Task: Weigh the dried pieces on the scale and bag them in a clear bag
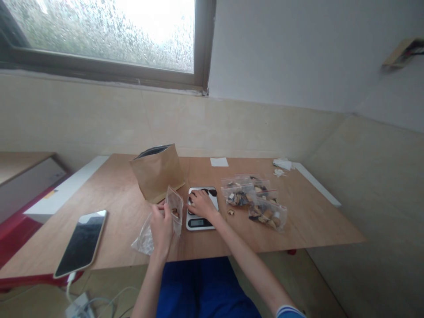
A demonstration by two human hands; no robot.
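Note:
My left hand (161, 227) pinches the edge of a clear plastic zip bag (176, 202), which stands partly open with a few brown dried pieces inside. Just right of the bag lies a small white digital kitchen scale (200, 223). My right hand (201, 204) is over its plate, fingers curled down among dark dried pieces (212, 192) that look like sliced mushroom. What the right fingertips hold is hidden beneath the hand. One loose dried piece (231, 213) rests on the table, right of the scale.
Several filled zip bags (266, 214) of dried slices lie at the right. An open brown paper pouch (159, 172) stands behind my left hand. A phone (82, 240) with a charging cable overhangs the left front edge. White paper (219, 162) and crumpled tissue (282, 164) lie at the back.

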